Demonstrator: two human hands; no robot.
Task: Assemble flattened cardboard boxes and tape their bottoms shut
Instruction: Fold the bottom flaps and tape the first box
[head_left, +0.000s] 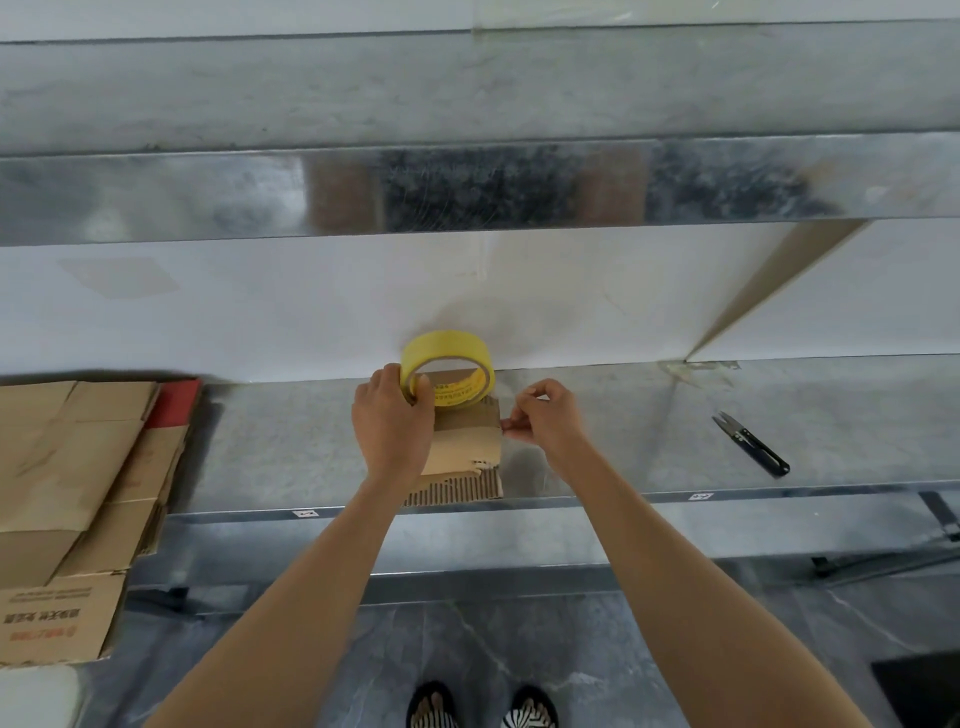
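Note:
A small cardboard box (467, 447) stands on the metal table (311, 447), near its front edge. My left hand (392, 421) grips a yellow tape roll (451, 371) upright over the box's far side, fingers through the core. My right hand (543, 415) is at the box's right edge with thumb and forefinger pinched together, apparently on the tape's free end, which is too thin to see clearly. The box's front face shows torn corrugation.
A stack of flattened cardboard boxes (72, 499) lies at the left, overhanging the table's front edge. Black thread snips (753, 444) lie on the table at the right. A metal shelf (467, 187) runs overhead. A white wall backs the table.

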